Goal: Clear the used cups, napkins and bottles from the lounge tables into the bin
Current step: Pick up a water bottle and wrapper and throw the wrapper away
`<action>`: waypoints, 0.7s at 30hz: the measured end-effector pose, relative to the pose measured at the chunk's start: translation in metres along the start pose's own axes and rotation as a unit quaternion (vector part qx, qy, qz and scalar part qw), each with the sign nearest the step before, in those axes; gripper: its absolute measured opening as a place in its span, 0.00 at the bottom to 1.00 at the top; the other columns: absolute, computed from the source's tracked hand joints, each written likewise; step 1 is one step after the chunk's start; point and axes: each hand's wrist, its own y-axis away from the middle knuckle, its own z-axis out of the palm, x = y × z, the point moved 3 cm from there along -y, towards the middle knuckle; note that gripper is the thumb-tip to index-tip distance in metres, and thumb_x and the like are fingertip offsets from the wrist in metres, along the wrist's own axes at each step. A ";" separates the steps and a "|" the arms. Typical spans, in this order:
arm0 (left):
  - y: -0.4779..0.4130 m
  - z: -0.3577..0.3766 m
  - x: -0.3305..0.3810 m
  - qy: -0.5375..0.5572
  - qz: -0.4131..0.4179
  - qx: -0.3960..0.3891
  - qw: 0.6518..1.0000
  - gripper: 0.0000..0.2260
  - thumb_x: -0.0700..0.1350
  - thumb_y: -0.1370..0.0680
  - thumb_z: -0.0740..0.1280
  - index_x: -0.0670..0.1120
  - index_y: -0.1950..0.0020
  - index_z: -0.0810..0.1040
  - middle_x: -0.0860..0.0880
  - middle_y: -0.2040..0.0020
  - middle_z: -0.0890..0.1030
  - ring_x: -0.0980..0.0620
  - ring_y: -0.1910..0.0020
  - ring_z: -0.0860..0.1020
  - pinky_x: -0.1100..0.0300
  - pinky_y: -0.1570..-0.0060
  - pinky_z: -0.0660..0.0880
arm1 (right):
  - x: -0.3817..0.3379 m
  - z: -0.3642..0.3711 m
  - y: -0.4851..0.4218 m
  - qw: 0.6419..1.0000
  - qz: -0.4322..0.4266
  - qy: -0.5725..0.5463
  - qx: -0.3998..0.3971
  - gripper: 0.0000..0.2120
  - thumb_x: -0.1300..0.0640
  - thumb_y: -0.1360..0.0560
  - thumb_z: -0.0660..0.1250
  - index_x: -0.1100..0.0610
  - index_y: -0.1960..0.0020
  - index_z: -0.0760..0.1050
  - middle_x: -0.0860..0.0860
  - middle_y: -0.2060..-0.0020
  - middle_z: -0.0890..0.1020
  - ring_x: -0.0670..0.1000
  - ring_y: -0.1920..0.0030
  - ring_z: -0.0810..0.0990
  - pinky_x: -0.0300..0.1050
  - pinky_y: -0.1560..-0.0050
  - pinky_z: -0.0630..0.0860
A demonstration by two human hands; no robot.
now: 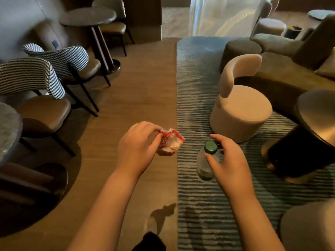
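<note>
Head view: left grip [137,147] around crumpled red-white paper cup [172,142], right grip [228,160] around clear green-capped bottle [204,166].

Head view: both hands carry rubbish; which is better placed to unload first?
Probably right: right hand pinches the bottle on the side of a dark container far off, perhaps the bin; left hand grips the crumpled paper.

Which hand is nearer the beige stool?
Right. The right hand, holding a bottle, is just below the stool base in view; the left hand, pinching crumpled paper, is farther to its left.
</note>
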 end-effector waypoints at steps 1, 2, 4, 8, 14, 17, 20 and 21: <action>-0.014 0.003 -0.017 -0.003 -0.018 0.000 1.000 0.03 0.45 0.25 0.68 0.50 0.52 0.80 0.56 0.54 0.79 0.56 0.53 0.76 0.63 0.57 0.70 | -0.003 0.016 -0.022 1.000 -0.008 0.000 -0.018 0.24 0.58 0.29 0.72 0.50 0.35 0.70 0.44 0.43 0.75 0.46 0.40 0.73 0.43 0.39 0.71; -0.029 0.008 -0.036 -0.005 -0.038 0.002 0.999 0.03 0.46 0.25 0.67 0.50 0.52 0.80 0.56 0.54 0.79 0.56 0.53 0.75 0.63 0.56 0.70 | -0.008 0.031 -0.046 0.999 -0.018 -0.001 -0.032 0.25 0.58 0.29 0.72 0.50 0.34 0.70 0.44 0.43 0.76 0.45 0.40 0.73 0.44 0.39 0.72; -0.063 0.020 -0.073 -0.005 -0.072 0.007 0.997 0.03 0.45 0.24 0.68 0.50 0.53 0.80 0.57 0.54 0.79 0.57 0.53 0.75 0.62 0.56 0.70 | -0.015 0.060 -0.095 0.998 -0.029 -0.003 -0.053 0.26 0.58 0.29 0.73 0.50 0.34 0.70 0.44 0.42 0.76 0.45 0.41 0.74 0.45 0.39 0.72; -0.143 0.046 -0.139 0.009 -0.082 0.001 0.997 0.03 0.44 0.25 0.69 0.50 0.53 0.81 0.57 0.55 0.79 0.57 0.54 0.76 0.61 0.57 0.72 | -0.030 0.097 -0.196 0.998 -0.029 0.021 -0.045 0.27 0.57 0.30 0.73 0.50 0.33 0.70 0.44 0.43 0.76 0.44 0.42 0.74 0.43 0.40 0.73; -0.265 0.067 -0.201 0.030 -0.087 -0.007 0.996 0.03 0.44 0.25 0.69 0.50 0.53 0.80 0.58 0.55 0.78 0.57 0.54 0.75 0.61 0.58 0.72 | -0.060 0.123 -0.328 0.999 -0.042 0.018 -0.016 0.26 0.59 0.30 0.73 0.51 0.34 0.70 0.43 0.43 0.75 0.44 0.41 0.74 0.42 0.40 0.73; -0.317 0.089 -0.224 0.041 -0.092 -0.021 0.995 0.02 0.45 0.25 0.69 0.51 0.54 0.80 0.58 0.56 0.78 0.56 0.54 0.76 0.59 0.58 0.72 | -0.058 0.136 -0.377 0.999 -0.029 0.006 -0.013 0.26 0.59 0.29 0.73 0.51 0.34 0.71 0.42 0.43 0.74 0.42 0.41 0.74 0.42 0.39 0.73; -0.367 0.119 -0.246 0.035 -0.088 -0.037 0.995 0.02 0.45 0.25 0.68 0.50 0.53 0.80 0.58 0.55 0.78 0.57 0.53 0.75 0.62 0.59 0.69 | -0.048 0.159 -0.428 1.000 -0.009 0.013 -0.018 0.25 0.58 0.30 0.73 0.50 0.35 0.71 0.42 0.43 0.75 0.42 0.42 0.74 0.45 0.39 0.74; -0.384 0.129 -0.253 0.034 -0.090 -0.041 0.995 0.03 0.45 0.24 0.67 0.50 0.53 0.80 0.58 0.55 0.77 0.57 0.53 0.75 0.63 0.58 0.68 | -0.045 0.167 -0.447 1.000 -0.008 0.015 -0.025 0.25 0.57 0.30 0.73 0.49 0.35 0.71 0.42 0.44 0.75 0.42 0.43 0.74 0.45 0.40 0.74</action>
